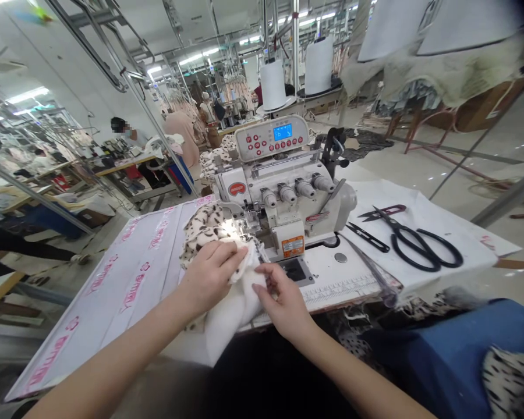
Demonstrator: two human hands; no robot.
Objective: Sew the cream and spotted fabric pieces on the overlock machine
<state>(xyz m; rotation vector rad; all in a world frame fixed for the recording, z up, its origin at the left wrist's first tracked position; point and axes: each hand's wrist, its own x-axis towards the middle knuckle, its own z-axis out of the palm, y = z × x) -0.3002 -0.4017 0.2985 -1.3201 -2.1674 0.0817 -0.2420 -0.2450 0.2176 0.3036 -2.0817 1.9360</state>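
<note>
Fleece piece [206,226] lies on the white table [113,273], at 7 o'clock from the overlock machine [288,198], its far edge under the lit needle area. One face is cream pile with dark spots; the other face, folded toward the viewer, is plain white plush and hangs off the table edge. Left hand [210,272] sits on top at 9 o'clock of the needle area, knuckles up, fingers curled and gathering a fold. Right hand [283,299] is at 5 o'clock, fingers close together, tips touching the cloth's right edge; cannot tell if the thumb closes underneath. Judgement: light, soft, limp and stretchy, pile slightly slippery on itself, so layers may creep. Best held flat near the seam edge, with one hand on each side of the foot. Black scissors [419,247] and thread snips [369,237] lie at 3 o'clock, well apart. Two white thread cones [273,84] stand behind at 12 o'clock.
</note>
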